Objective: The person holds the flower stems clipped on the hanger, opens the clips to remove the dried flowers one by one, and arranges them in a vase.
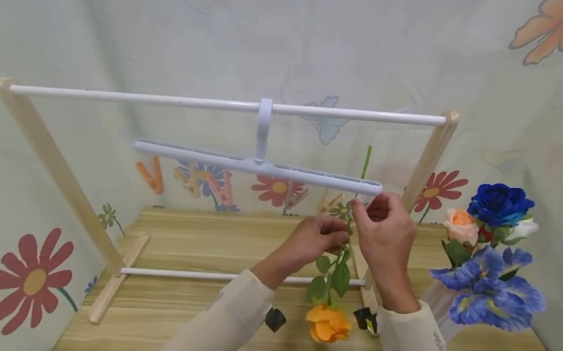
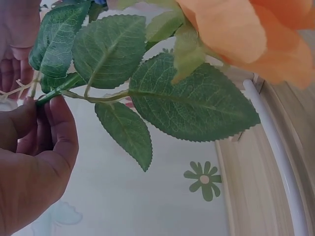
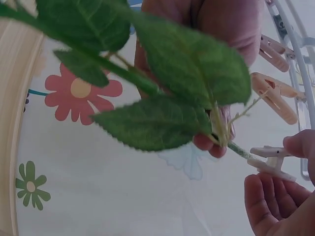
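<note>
An orange artificial rose (image 1: pixel 328 323) hangs head down, its leaves (image 1: pixel 340 277) above the bloom. My left hand (image 1: pixel 311 239) pinches its green stem between thumb and fingers, just past the leaves. Higher up, my right hand (image 1: pixel 388 235) grips a white clothespin (image 3: pixel 275 164) between thumb and fingers, under the right end of the pale hanger (image 1: pixel 199 158). In the right wrist view, the stem (image 3: pixel 238 149) runs up to the clothespin's tip. The stem's green end (image 1: pixel 367 161) rises above the hanger bar.
The hanger hooks over the white rail (image 1: pixel 164 101) of a wooden-sided rack. Several more clothespins, including an orange one (image 1: pixel 151 174), hang along it. At right stands a white vase (image 1: pixel 437 303) with blue, peach and white flowers. Small dark pieces (image 1: pixel 275 319) lie near my sleeves.
</note>
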`<state>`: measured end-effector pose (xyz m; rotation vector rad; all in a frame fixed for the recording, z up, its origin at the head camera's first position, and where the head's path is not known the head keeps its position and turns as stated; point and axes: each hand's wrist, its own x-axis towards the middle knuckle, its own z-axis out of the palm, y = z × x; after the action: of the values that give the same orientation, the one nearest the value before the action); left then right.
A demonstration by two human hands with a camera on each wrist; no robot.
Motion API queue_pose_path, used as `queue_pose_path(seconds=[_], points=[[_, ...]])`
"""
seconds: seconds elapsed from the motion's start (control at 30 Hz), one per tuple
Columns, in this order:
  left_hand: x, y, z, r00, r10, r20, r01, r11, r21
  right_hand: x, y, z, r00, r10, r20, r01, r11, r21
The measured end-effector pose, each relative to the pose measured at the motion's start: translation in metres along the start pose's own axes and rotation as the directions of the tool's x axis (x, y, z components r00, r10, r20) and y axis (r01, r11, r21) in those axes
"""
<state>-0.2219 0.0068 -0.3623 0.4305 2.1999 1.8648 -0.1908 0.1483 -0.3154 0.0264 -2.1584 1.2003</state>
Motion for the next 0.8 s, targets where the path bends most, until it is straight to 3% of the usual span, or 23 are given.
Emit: queue_pose_path(seconds=[0.17,0.43,0.8], points=[[-0.003,-0.007,-0.006,1.000,0.002,0.013,-0.003,1.000,0.024,0.000,0.000,0.000,1.000,0.024,0.005,-0.025,0.999,0.030],[-0.013,-0.014,-0.019,0.998,-0.050,0.048,0.044,0.991,0.129,0.003,-0.002,0.002,1.000,0.016,-0.013,-0.015,0.996,0.092],[-0.030,-0.013,-0.028,0.994,-0.051,0.096,0.019,0.951,0.310,0.002,0.000,0.003,1.000,-0.011,-0.016,0.013,0.996,0.091]])
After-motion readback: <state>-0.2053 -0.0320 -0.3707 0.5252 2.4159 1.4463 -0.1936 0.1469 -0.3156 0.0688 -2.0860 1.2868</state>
